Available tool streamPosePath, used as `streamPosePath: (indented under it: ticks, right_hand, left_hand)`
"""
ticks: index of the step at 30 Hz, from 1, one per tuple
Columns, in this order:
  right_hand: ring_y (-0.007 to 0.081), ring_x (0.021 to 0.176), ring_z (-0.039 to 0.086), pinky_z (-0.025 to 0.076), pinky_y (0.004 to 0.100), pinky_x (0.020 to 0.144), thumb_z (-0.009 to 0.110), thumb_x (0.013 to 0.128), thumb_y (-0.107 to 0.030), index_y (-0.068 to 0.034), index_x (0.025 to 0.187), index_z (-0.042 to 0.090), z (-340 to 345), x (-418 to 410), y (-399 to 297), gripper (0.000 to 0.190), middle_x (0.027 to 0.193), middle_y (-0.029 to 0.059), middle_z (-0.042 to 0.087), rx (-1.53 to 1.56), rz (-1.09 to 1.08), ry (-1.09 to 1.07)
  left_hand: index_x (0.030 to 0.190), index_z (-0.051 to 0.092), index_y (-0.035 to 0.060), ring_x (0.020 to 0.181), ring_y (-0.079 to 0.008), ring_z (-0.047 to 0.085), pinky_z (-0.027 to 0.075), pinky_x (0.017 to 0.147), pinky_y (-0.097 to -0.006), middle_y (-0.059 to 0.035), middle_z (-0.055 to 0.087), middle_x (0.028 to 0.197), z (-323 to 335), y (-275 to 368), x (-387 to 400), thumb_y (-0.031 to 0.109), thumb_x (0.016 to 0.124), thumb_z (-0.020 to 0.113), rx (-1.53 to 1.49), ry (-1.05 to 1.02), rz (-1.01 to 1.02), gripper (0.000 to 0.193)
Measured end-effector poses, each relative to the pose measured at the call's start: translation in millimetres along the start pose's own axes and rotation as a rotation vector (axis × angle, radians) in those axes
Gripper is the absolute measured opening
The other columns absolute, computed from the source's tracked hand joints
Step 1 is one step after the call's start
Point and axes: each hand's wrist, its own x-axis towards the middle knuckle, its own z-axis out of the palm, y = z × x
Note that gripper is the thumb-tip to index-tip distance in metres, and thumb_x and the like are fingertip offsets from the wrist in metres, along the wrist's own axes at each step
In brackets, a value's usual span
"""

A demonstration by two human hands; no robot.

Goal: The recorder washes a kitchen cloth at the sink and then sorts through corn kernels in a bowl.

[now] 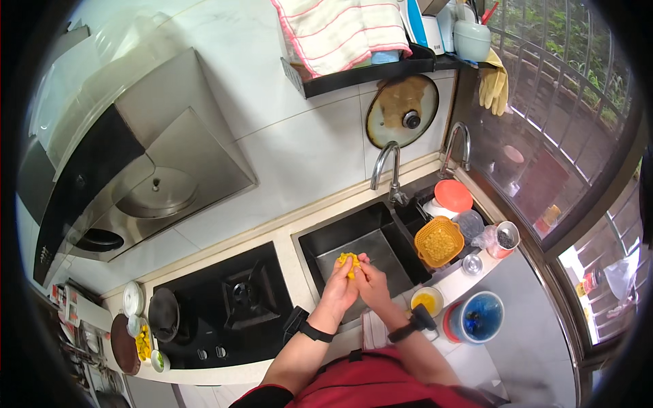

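Observation:
Over the front part of the black sink basin (357, 224) both hands meet around a bright yellow, crumpled item (349, 259). Whether it is cloth or food is too small to tell. My left hand (338, 288) grips it from the left, thumb on top. From the other side my right hand (372, 286) presses its fingers and thumb against it. A chrome faucet (387, 166) stands behind the basin, its spout beyond the hands. Just right of my right forearm, a bowl of yellow contents (427, 302) sits on the counter edge.
A yellow basket (440, 240) of pale yellow pieces rests right of the basin, beside a red-orange bowl (454, 195). A blue-lined bin (478, 319) stands lower right. To the left are a gas hob (245, 301), a black pan (164, 313) and a tray of yellow pieces (143, 342).

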Motion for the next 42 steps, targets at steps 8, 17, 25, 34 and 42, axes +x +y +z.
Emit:
streamPosePath:
  ticks: [8,17,25,34,42]
  right_hand:
    - [0.01,0.066,0.055,0.044,0.0231,0.062,0.051,0.085,-0.007,0.004,0.099,0.059,-5,4,-2,0.02,0.081,0.0104,0.062,0.048,-0.024,-0.006]
    - [0.0051,0.062,0.05,0.04,0.0218,0.055,0.054,0.085,-0.01,0.0,0.104,0.06,-4,5,14,0.022,0.072,0.0018,0.057,0.174,-0.011,-0.131]
    - [0.0039,0.066,0.046,0.04,0.0208,0.058,0.051,0.084,-0.007,0.006,0.092,0.059,-8,2,-1,0.017,0.069,0.002,0.055,0.01,0.053,-0.1]
    - [0.0067,0.068,0.054,0.045,0.0216,0.058,0.049,0.084,-0.005,0.005,0.098,0.06,-13,2,13,0.021,0.078,0.0044,0.06,0.215,0.195,-0.059]
    - [0.0101,0.056,0.05,0.044,0.0241,0.053,0.053,0.083,-0.01,-0.001,0.11,0.051,-35,15,20,0.028,0.077,0.0052,0.056,0.91,0.448,0.114]
  left_hand:
    - [0.105,0.05,0.0084,0.1,-0.025,0.055,0.043,0.091,-0.0389,-0.0128,0.058,0.105,-16,10,-7,0.022,0.092,0.048,-0.1,-0.001,0.023,0.019]
    - [0.109,0.044,0.0087,0.098,-0.022,0.055,0.045,0.087,-0.0338,-0.0117,0.056,0.105,-5,19,-17,0.019,0.094,0.044,-0.005,-0.007,0.076,0.018]
    - [0.109,0.044,0.0086,0.097,-0.0222,0.054,0.044,0.087,-0.0336,-0.0123,0.056,0.103,-12,17,-19,0.021,0.094,0.044,0.068,-0.016,0.054,0.019]
    - [0.108,0.045,0.0084,0.095,-0.0225,0.056,0.046,0.081,-0.0329,-0.013,0.057,0.102,-5,18,-26,0.017,0.092,0.047,0.038,-0.03,0.013,0.019]
    - [0.11,0.044,0.0076,0.101,-0.0292,0.053,0.046,0.084,-0.0375,-0.0182,0.054,0.107,-9,27,-27,0.011,0.083,0.049,-0.085,-0.072,-0.063,0.028]
